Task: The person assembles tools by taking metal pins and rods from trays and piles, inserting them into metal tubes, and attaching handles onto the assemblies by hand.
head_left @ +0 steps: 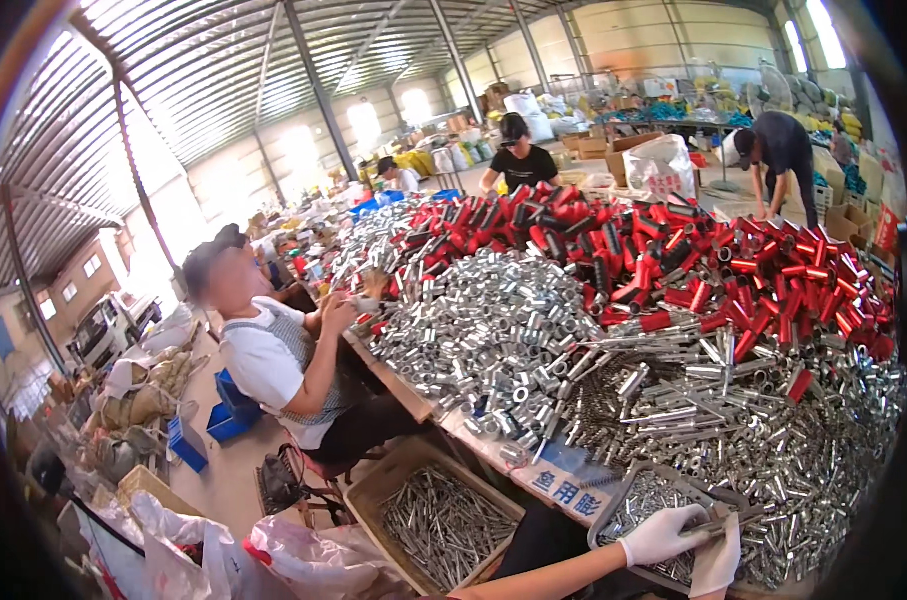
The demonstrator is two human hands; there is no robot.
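Observation:
My left hand [666, 535], in a white glove, is closed at the lower right, its fingertips meeting my right hand [717, 562]. The right hand, also gloved in white, is closed too. Between the fingers of both shows a slim grey metal piece [716, 523]; its exact kind is too small to make out. Both hands are over a shallow grey tray [611, 503] filled with small metal parts [657, 498]. Right beside them rises a heap of shiny metal sleeves and rods [774, 470], with thin springs [604, 420] farther to the left.
Silver tubes [494, 330] and red handles [664, 240] pile high across the table. A brown bin [366, 503] of metal rods stands at its near edge. A co-worker [274, 360] sits on the left; several others work farther back. Plastic bags [304, 555] lie lower left, near blue bins [187, 443].

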